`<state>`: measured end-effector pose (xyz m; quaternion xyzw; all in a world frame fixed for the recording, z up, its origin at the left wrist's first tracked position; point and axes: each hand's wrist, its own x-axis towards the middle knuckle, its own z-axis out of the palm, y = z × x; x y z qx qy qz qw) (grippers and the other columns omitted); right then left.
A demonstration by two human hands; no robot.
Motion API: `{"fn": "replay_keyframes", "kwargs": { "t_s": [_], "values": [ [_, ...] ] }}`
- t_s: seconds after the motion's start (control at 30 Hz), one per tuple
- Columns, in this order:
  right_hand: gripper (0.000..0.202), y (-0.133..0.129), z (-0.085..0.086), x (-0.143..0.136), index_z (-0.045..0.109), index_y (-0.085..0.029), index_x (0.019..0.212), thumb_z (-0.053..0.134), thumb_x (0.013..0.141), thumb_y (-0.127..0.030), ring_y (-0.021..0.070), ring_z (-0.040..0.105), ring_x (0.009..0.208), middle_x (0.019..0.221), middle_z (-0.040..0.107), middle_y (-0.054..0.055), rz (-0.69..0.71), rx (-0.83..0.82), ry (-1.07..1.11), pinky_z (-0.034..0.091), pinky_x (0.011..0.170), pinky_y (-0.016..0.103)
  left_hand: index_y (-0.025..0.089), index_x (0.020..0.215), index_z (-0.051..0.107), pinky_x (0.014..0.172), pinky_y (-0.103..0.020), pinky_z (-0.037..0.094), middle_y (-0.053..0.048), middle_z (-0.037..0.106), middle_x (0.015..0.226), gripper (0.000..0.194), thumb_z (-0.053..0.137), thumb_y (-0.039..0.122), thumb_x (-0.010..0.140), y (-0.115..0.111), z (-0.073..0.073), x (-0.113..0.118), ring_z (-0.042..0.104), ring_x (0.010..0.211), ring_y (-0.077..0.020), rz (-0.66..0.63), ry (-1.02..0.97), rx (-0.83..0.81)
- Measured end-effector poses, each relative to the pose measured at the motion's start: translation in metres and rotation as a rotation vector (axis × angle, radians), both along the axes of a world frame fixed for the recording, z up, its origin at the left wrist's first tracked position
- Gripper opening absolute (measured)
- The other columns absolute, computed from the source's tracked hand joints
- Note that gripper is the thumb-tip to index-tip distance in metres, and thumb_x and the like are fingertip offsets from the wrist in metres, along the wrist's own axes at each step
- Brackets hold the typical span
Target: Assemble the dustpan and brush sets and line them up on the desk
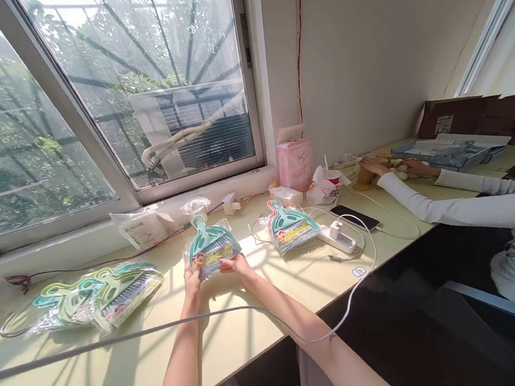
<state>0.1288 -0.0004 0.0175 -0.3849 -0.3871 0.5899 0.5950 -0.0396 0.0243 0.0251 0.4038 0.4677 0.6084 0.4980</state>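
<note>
Between my hands is a teal mini dustpan and brush set (211,241) in a clear plastic bag, its handle pointing away from me. My left hand (193,279) grips its lower left corner. At the lower right edge, my right hand (235,265) has its fingers on the package. Another packaged teal dustpan set (289,226), with a pinkish one showing beneath it, lies to the right. Several green and teal packaged dustpan sets (110,290) overlap on the table at the left.
A white power strip (340,240), a black phone (356,217) and a pink box (295,162) stand or lie to the right. A grey cable (161,329) crosses over my forearms. A co-worker's sleeves (411,200) reach over the table, hands at a brown plush-looking item (367,175).
</note>
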Motion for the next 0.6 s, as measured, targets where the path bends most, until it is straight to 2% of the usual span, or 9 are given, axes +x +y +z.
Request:
{"fn": "replay_keyframes", "kwargs": {
  "t_s": [0.1, 0.2, 0.27, 0.3, 0.37, 0.47, 0.53, 0.6],
  "values": [
    [0.041, 0.0, 0.01, -0.002, 0.072, -0.025, 0.083, 0.102, 0.063, -0.045, 0.0304, 0.082, 0.081, 0.071, 0.076, -0.001, -0.112, -0.091, 0.014, 0.072, 0.085, 0.047, 0.024, 0.133, 0.066, 0.044, -0.025, 0.052, -0.002, 0.078, 0.093, 0.056, 0.093, 0.039, 0.086, -0.001, 0.001, 0.001, 0.07, 0.06, -0.0186, -0.08, -0.028, -0.02],
    [0.036, -0.012, 0.024, 0.023, 0.071, -0.023, 0.081, 0.1, 0.064, -0.035, 0.0284, 0.081, 0.077, 0.072, 0.076, -0.001, -0.17, -0.086, 0.032, 0.072, 0.082, 0.044, 0.028, 0.146, 0.064, 0.05, -0.029, 0.06, -0.005, 0.081, 0.1, 0.065, 0.087, 0.06, 0.095, -0.006, 0.003, 0.001, 0.075, 0.064, -0.0215, -0.233, -0.049, -0.05],
    [0.033, -0.027, 0.029, 0.06, 0.071, -0.023, 0.082, 0.099, 0.066, -0.029, 0.0282, 0.082, 0.079, 0.077, 0.079, 0.002, -0.225, -0.077, 0.066, 0.072, 0.086, 0.045, 0.027, 0.154, 0.062, 0.058, -0.032, 0.065, -0.008, 0.082, 0.104, 0.07, 0.072, 0.074, 0.103, -0.01, 0.004, -0.001, 0.078, 0.068, -0.0223, -0.313, -0.061, -0.047],
    [0.032, -0.037, 0.031, 0.084, 0.069, -0.024, 0.081, 0.098, 0.068, -0.026, 0.028, 0.083, 0.081, 0.08, 0.08, 0.002, -0.291, -0.075, 0.099, 0.073, 0.089, 0.046, 0.026, 0.156, 0.061, 0.06, -0.032, 0.066, -0.009, 0.082, 0.105, 0.071, 0.065, 0.077, 0.107, -0.011, 0.005, -0.003, 0.078, 0.07, -0.0221, -0.31, -0.063, -0.042],
    [0.031, -0.057, 0.032, 0.14, 0.066, -0.025, 0.079, 0.095, 0.071, -0.02, 0.0278, 0.084, 0.083, 0.08, 0.081, 0.003, -0.421, -0.103, 0.131, 0.073, 0.092, 0.045, 0.023, 0.155, 0.063, 0.061, -0.03, 0.064, -0.009, 0.081, 0.103, 0.07, 0.055, 0.077, 0.112, -0.01, 0.007, -0.007, 0.078, 0.07, -0.0206, -0.233, -0.05, -0.051],
    [0.017, -0.087, 0.032, 0.221, 0.072, -0.024, 0.083, 0.087, 0.081, -0.015, 0.0239, 0.083, 0.084, 0.08, 0.08, 0.004, -0.555, -0.135, 0.114, 0.073, 0.09, 0.037, 0.021, 0.148, 0.067, 0.058, -0.026, 0.06, -0.008, 0.078, 0.098, 0.063, 0.046, 0.071, 0.116, -0.001, 0.01, -0.009, 0.074, 0.065, -0.0181, -0.108, -0.014, -0.107],
    [0.015, -0.101, 0.028, 0.257, 0.074, -0.023, 0.083, 0.085, 0.083, -0.014, 0.0246, 0.082, 0.082, 0.077, 0.078, 0.005, -0.595, -0.184, 0.046, 0.073, 0.082, 0.036, 0.021, 0.143, 0.069, 0.056, -0.025, 0.058, -0.008, 0.077, 0.095, 0.059, 0.043, 0.067, 0.118, 0.006, 0.01, -0.008, 0.073, 0.062, -0.0174, -0.078, -0.006, -0.137],
    [0.016, -0.107, 0.02, 0.273, 0.074, -0.022, 0.081, 0.086, 0.082, -0.013, 0.0261, 0.082, 0.082, 0.078, 0.077, 0.007, -0.597, -0.225, -0.036, 0.073, 0.075, 0.035, 0.02, 0.137, 0.071, 0.055, -0.024, 0.057, -0.008, 0.077, 0.093, 0.053, 0.045, 0.061, 0.118, 0.008, 0.009, -0.004, 0.072, 0.059, -0.0165, -0.075, -0.004, -0.158]
  ]
}}
